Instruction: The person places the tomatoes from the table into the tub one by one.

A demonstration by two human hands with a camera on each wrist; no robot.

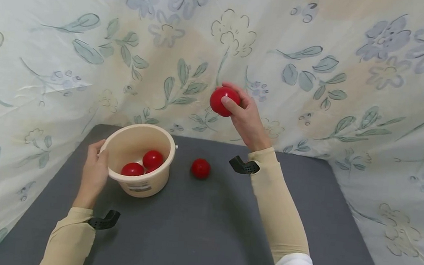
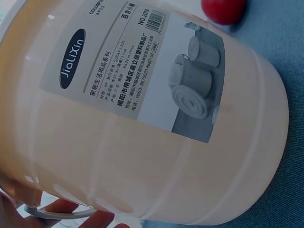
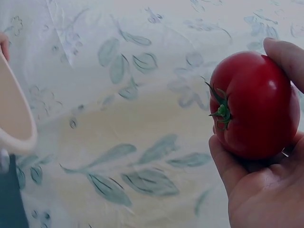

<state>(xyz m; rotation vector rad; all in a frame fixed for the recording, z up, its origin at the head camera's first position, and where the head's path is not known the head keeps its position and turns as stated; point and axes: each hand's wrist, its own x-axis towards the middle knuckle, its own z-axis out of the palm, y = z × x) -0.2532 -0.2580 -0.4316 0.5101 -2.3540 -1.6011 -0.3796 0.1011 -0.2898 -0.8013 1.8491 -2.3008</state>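
My right hand point(image 1: 246, 120) holds a red tomato point(image 1: 218, 101) up in front of the floral cloth, thumb on its near side. In the right wrist view this tomato point(image 3: 256, 109) shows its green stem to the left. A cream plastic bucket point(image 1: 159, 183) stands at the left, tilted toward me. My left hand point(image 1: 95, 172) grips its rim on the left side; in the left wrist view the fingers point(image 2: 61, 206) are by the thin handle point(image 2: 57, 215). Inside the bucket lie a tomato point(image 1: 132, 169), another tomato point(image 1: 152, 160) and the edge of a third.
One more tomato point(image 1: 201, 168) rests on the dark grey table point(image 1: 188, 231), right of the bucket. Floral cloth point(image 1: 196, 55) hangs behind the table and along both sides. A printed label point(image 2: 190, 71) is stuck on the bucket's outer wall.
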